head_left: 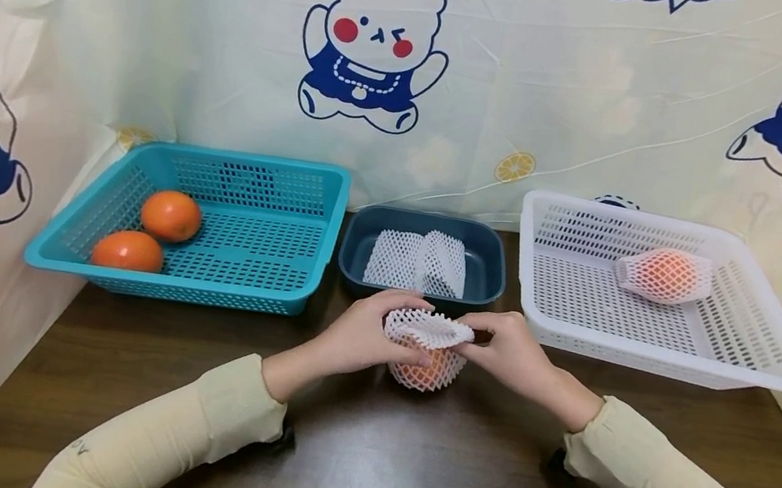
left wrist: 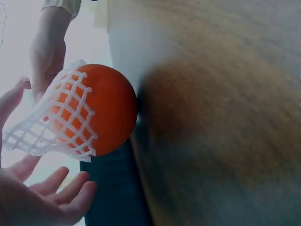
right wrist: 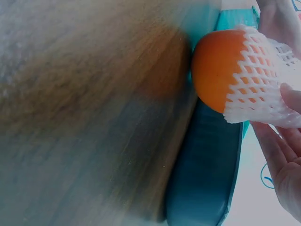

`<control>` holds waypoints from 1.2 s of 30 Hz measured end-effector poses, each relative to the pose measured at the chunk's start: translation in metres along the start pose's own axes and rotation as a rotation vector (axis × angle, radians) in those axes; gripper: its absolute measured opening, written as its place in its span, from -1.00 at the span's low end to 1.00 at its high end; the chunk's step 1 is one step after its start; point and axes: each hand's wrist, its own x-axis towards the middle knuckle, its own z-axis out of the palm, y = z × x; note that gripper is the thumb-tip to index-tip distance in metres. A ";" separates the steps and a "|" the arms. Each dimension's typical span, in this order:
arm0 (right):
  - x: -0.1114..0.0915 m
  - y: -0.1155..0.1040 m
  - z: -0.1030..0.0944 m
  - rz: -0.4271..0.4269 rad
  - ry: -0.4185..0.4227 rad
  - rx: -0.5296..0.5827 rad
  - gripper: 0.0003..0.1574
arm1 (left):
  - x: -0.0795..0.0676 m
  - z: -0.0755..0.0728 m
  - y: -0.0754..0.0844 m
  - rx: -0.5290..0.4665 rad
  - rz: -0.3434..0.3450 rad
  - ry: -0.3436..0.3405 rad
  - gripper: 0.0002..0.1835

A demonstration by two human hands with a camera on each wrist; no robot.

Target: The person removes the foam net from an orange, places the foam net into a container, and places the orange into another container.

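Note:
An orange [left wrist: 117, 108] stands low over the brown table, with a white foam net sleeve [head_left: 431, 330] drawn partly over it. Both wrist views show the fruit's lower part bare and the net around its upper part. My left hand [head_left: 365, 337] holds the net from the left, thumb across its front and fingers behind. From the right, my right hand [head_left: 514, 355] pinches the sleeve's upper edge, its thumb lying on the mesh in the right wrist view. The sleeve's upper end gapes above the fruit between both hands.
A teal basket [head_left: 203, 283] at left holds two bare oranges [head_left: 171, 216]. Behind my hands, a dark blue tray [head_left: 487, 263] contains more foam nets [head_left: 414, 263]. The white basket [head_left: 648, 354] at right holds a net-wrapped orange [head_left: 667, 275]. A printed cloth hangs behind.

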 end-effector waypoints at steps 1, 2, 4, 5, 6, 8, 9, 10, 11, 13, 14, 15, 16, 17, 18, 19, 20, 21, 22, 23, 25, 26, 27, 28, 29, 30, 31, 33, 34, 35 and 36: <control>0.000 0.000 0.000 0.002 0.008 0.003 -0.79 | 0.000 -0.001 0.001 0.004 0.000 -0.027 -0.31; -0.001 0.000 0.000 0.007 0.013 0.011 -0.78 | 0.000 -0.001 0.001 0.008 0.000 -0.049 -0.28; -0.001 0.000 0.000 0.011 0.018 0.025 -0.77 | 0.000 0.000 0.000 0.001 0.017 -0.063 -0.32; -0.002 -0.001 0.000 0.008 0.020 0.031 -0.76 | 0.000 0.000 -0.001 0.002 0.029 -0.058 -0.38; -0.002 -0.001 0.000 0.003 0.021 0.039 -0.76 | 0.000 0.001 -0.002 0.003 0.043 -0.047 -0.45; -0.002 -0.001 0.000 -0.009 0.014 0.052 -0.74 | 0.001 0.002 -0.003 0.014 0.069 -0.016 -0.59; -0.001 -0.001 0.000 -0.012 0.003 0.050 -0.73 | 0.001 0.002 -0.003 0.022 0.074 0.003 -0.65; -0.001 -0.001 -0.001 -0.014 -0.011 0.046 -0.72 | 0.002 0.002 -0.002 0.028 0.077 0.020 -0.69; -0.001 -0.001 -0.001 -0.012 -0.027 0.042 -0.70 | 0.002 0.002 -0.002 0.031 0.074 0.032 -0.72; 0.000 -0.001 -0.001 0.001 -0.062 0.032 -0.67 | 0.002 0.001 -0.002 0.020 0.060 0.039 -0.72; 0.000 0.000 -0.002 0.014 -0.074 0.026 -0.67 | 0.002 0.001 -0.002 0.015 0.049 0.038 -0.71; 0.000 0.000 -0.002 0.026 -0.081 0.022 -0.67 | 0.002 0.002 -0.002 0.005 0.040 0.031 -0.70; 0.000 0.000 -0.002 0.040 -0.081 0.026 -0.67 | 0.001 0.002 -0.002 -0.007 0.029 0.022 -0.70; 0.000 0.001 -0.003 0.057 -0.078 0.032 -0.68 | 0.001 0.003 -0.003 -0.016 0.019 0.015 -0.70; -0.001 0.002 -0.003 0.074 -0.071 0.039 -0.68 | 0.001 0.003 -0.003 -0.025 0.009 0.007 -0.70; -0.001 0.002 -0.003 0.093 -0.065 0.049 -0.68 | 0.001 0.004 -0.003 -0.022 0.005 0.003 -0.70; -0.001 0.003 -0.004 0.112 -0.056 0.057 -0.67 | 0.000 0.005 -0.003 -0.026 -0.001 -0.001 -0.70; -0.001 0.003 -0.004 0.132 -0.051 0.066 -0.68 | 0.000 0.005 -0.003 -0.026 -0.002 -0.003 -0.70; -0.001 0.003 -0.005 0.150 -0.045 0.074 -0.70 | 0.000 0.005 -0.003 -0.024 -0.007 -0.004 -0.70; -0.001 0.004 -0.005 0.170 -0.041 0.084 -0.71 | 0.000 0.006 -0.002 -0.022 -0.016 -0.005 -0.69; 0.000 0.004 -0.006 0.210 -0.034 0.104 -0.74 | -0.001 0.006 -0.002 -0.030 -0.038 -0.019 -0.65; 0.000 0.004 -0.006 0.226 -0.033 0.111 -0.75 | -0.001 0.007 -0.001 -0.032 -0.052 -0.028 -0.62; 0.000 0.004 -0.007 0.243 -0.033 0.117 -0.76 | -0.001 0.007 -0.001 -0.029 -0.066 -0.041 -0.58; 0.000 0.004 -0.007 0.258 -0.032 0.122 -0.76 | -0.001 0.008 -0.001 -0.028 -0.082 -0.058 -0.53; 0.001 0.005 -0.007 0.273 -0.033 0.127 -0.76 | -0.001 0.009 -0.001 -0.029 -0.096 -0.080 -0.48; 0.001 0.005 -0.007 0.284 -0.034 0.124 -0.76 | -0.001 0.010 -0.001 -0.030 -0.099 -0.103 -0.42; 0.002 0.004 -0.007 0.293 -0.033 0.123 -0.76 | -0.001 0.011 -0.001 -0.030 -0.099 -0.125 -0.37; 0.002 0.004 -0.006 0.310 -0.029 0.118 -0.76 | 0.000 0.013 -0.001 -0.032 -0.091 -0.168 -0.29; 0.003 0.004 -0.006 0.313 -0.027 0.120 -0.75 | 0.001 0.014 -0.001 -0.034 -0.080 -0.184 -0.25; 0.003 0.003 -0.006 0.315 -0.025 0.126 -0.74 | 0.002 0.016 -0.001 -0.037 -0.069 -0.196 -0.23; 0.003 0.003 -0.006 0.315 -0.024 0.136 -0.73 | 0.002 0.017 -0.001 -0.042 -0.055 -0.205 -0.22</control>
